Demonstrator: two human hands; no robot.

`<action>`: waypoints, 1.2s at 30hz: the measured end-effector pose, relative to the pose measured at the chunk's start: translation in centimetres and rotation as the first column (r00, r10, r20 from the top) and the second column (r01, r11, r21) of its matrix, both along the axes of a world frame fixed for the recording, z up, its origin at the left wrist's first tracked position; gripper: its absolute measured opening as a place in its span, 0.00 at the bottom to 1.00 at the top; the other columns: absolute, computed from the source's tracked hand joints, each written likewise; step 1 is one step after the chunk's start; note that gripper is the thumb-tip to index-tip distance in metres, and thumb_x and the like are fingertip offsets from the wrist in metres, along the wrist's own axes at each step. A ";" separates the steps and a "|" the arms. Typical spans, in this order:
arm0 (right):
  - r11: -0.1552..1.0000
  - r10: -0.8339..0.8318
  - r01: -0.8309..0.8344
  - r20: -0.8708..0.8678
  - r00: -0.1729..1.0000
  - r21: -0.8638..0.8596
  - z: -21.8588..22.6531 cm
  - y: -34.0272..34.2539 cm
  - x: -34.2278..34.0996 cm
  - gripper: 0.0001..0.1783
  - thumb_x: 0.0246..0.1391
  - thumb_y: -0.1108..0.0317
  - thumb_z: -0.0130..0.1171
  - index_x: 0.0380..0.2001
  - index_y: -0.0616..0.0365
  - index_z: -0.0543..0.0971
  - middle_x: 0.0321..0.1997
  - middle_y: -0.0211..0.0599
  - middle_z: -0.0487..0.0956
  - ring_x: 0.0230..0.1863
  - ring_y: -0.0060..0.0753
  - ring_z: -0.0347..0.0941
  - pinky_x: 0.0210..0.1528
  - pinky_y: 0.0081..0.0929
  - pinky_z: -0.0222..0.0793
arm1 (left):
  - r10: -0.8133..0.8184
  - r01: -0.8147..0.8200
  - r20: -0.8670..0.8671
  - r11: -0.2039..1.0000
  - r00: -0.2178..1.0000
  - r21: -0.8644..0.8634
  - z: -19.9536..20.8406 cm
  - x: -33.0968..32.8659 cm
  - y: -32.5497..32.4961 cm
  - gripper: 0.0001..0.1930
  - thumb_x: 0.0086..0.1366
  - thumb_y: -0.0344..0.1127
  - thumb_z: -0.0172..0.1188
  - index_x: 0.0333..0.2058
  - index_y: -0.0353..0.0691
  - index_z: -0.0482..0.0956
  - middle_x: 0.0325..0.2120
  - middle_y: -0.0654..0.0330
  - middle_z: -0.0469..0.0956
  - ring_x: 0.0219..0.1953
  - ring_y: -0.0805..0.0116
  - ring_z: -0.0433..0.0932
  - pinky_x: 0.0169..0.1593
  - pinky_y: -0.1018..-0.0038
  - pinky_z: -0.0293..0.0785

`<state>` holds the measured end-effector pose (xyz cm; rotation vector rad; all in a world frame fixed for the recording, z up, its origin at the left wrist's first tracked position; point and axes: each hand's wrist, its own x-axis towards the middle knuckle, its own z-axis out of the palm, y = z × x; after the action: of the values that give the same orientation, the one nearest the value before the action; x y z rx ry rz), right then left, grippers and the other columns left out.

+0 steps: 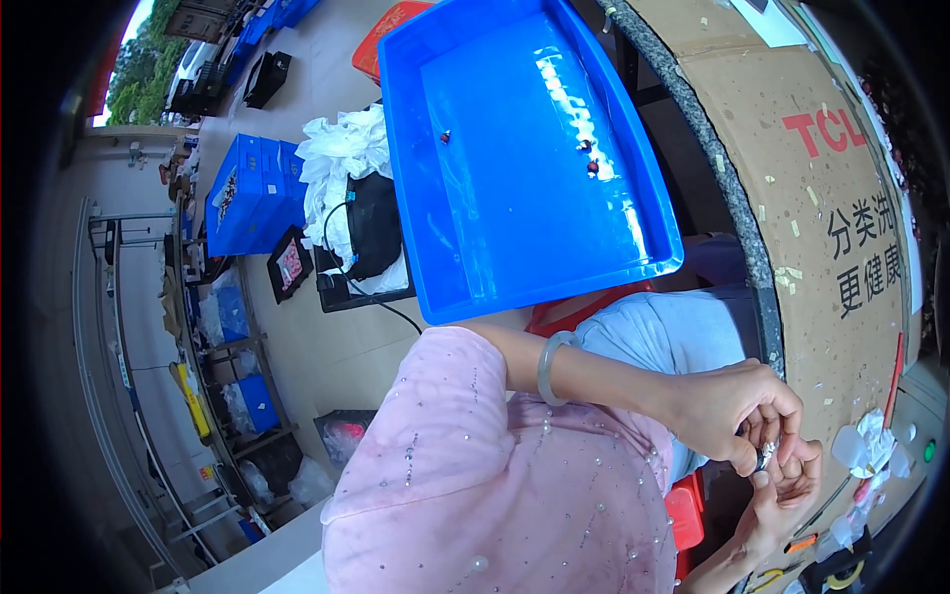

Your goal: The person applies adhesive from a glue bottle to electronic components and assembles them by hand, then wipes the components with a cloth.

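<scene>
My left hand, with a pale bangle on its wrist, reaches in from a pink sleeve. Its fingers are closed on a small dark piece with a white part, too small to name. Against it from below sits my right hand, fingers curled and pinching at the same piece. Both hands meet at the edge of a cardboard-covered table. Fingers partly hide the piece.
A large blue tray beside me holds a few small dark red pieces. Scraps, a red stick and an orange-handled tool lie on the table. Blue crates, a black bin with white plastic and shelving stand on the left.
</scene>
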<state>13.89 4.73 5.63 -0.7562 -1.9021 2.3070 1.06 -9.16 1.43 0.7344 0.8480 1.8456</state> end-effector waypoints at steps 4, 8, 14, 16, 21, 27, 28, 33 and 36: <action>1.000 0.028 -0.028 -0.027 0.999 -0.006 -0.3 0.9 1.4 0.22 0.39 0.79 0.62 0.39 0.63 0.65 0.41 0.46 0.77 0.45 0.30 0.75 0.51 0.23 0.68 | -0.002 0.001 -0.016 1.000 1.000 -0.018 0.3 1.0 0.7 0.12 0.39 0.17 0.55 0.28 0.31 0.75 0.24 0.57 0.78 0.28 0.72 0.79 0.32 0.77 0.74; 0.998 -0.051 0.050 -0.034 0.998 -0.031 -0.5 1.1 2.0 0.23 0.37 0.82 0.60 0.38 0.65 0.64 0.38 0.49 0.78 0.41 0.30 0.77 0.51 0.25 0.69 | -0.016 0.014 -0.042 0.999 0.999 -0.045 0.5 1.9 1.4 0.12 0.39 0.17 0.55 0.27 0.32 0.75 0.24 0.58 0.78 0.27 0.72 0.78 0.32 0.78 0.74; 0.995 -0.060 0.055 -0.062 0.996 -0.080 -1.3 2.9 4.0 0.22 0.37 0.82 0.60 0.38 0.65 0.64 0.38 0.49 0.77 0.41 0.30 0.77 0.50 0.23 0.70 | -0.065 0.055 -0.106 0.994 0.992 -0.097 1.1 2.8 2.9 0.12 0.39 0.17 0.55 0.27 0.31 0.75 0.24 0.58 0.77 0.27 0.73 0.78 0.31 0.78 0.74; 0.997 -0.016 0.009 -0.083 0.996 -0.076 -1.6 3.4 4.8 0.20 0.40 0.79 0.60 0.39 0.64 0.65 0.41 0.47 0.76 0.44 0.30 0.75 0.50 0.23 0.69 | -0.079 0.067 -0.122 0.992 0.989 -0.106 1.2 3.1 3.4 0.11 0.40 0.17 0.55 0.27 0.31 0.75 0.24 0.58 0.78 0.27 0.73 0.78 0.32 0.78 0.74; 0.989 -0.114 0.106 -0.071 0.991 -0.103 -1.5 3.4 5.1 0.20 0.38 0.82 0.58 0.37 0.63 0.65 0.40 0.47 0.77 0.43 0.31 0.76 0.46 0.20 0.71 | -0.127 0.109 -0.135 0.984 0.983 -0.138 0.9 3.8 4.4 0.11 0.41 0.18 0.56 0.28 0.32 0.74 0.25 0.59 0.78 0.28 0.74 0.78 0.32 0.78 0.74; 0.972 -0.136 0.115 -0.096 0.986 -0.204 -1.9 4.2 6.0 0.22 0.36 0.91 0.54 0.37 0.66 0.66 0.42 0.50 0.77 0.45 0.33 0.76 0.49 0.23 0.71 | -0.151 0.126 -0.147 0.978 0.978 -0.169 0.9 4.1 5.5 0.14 0.42 0.17 0.57 0.31 0.35 0.74 0.28 0.61 0.78 0.30 0.76 0.77 0.34 0.79 0.73; 0.970 -0.151 0.129 -0.094 0.984 -0.206 -1.8 4.2 6.0 0.21 0.35 0.91 0.54 0.36 0.66 0.66 0.42 0.49 0.77 0.45 0.33 0.76 0.48 0.23 0.71 | -0.155 0.131 -0.140 0.978 0.978 -0.164 0.9 4.1 5.6 0.14 0.42 0.17 0.57 0.31 0.35 0.74 0.28 0.61 0.78 0.30 0.76 0.77 0.34 0.79 0.73; 0.973 -0.146 0.125 -0.094 0.985 -0.192 -1.4 3.4 5.4 0.21 0.36 0.91 0.54 0.36 0.66 0.66 0.41 0.49 0.77 0.45 0.33 0.76 0.48 0.23 0.71 | -0.156 0.136 -0.139 0.980 0.978 -0.146 0.7 3.8 4.9 0.14 0.42 0.17 0.57 0.31 0.36 0.74 0.28 0.61 0.78 0.31 0.77 0.77 0.34 0.80 0.73; 0.976 -0.135 0.115 -0.101 0.986 -0.187 -0.9 2.4 5.2 0.20 0.36 0.90 0.55 0.36 0.66 0.66 0.40 0.48 0.77 0.44 0.32 0.76 0.48 0.23 0.71 | -0.154 0.133 -0.153 0.982 0.976 -0.137 1.1 3.5 3.8 0.13 0.43 0.19 0.57 0.31 0.36 0.75 0.28 0.61 0.78 0.30 0.76 0.77 0.34 0.79 0.73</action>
<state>19.07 7.14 4.78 -0.7214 -1.5687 2.4101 4.59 -5.33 2.52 0.8521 0.9813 1.6045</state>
